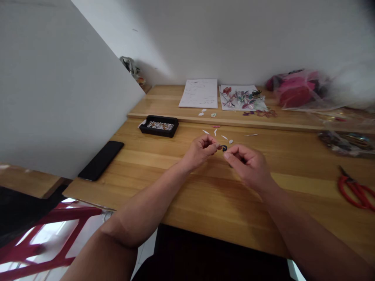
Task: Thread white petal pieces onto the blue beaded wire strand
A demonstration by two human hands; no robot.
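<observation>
Over the middle of the wooden table [205,195], my left hand [202,150] and my right hand [246,164] meet with fingers pinched. Between their fingertips sits a small dark curled strip [224,148], like a coil of paper. My left hand's thumb and forefinger pinch one end of it. The fingers of my right hand are curled with the forefinger tip against the other side of it. Several small white and pink paper scraps [216,132] lie just beyond the hands.
A black tray of small beads [159,126] and a black phone [101,160] lie at the left. Red scissors [354,191] lie at the right edge. On the raised back ledge are a white sheet [200,93], a sheet with colourful paper flowers [243,98] and plastic bags [301,91].
</observation>
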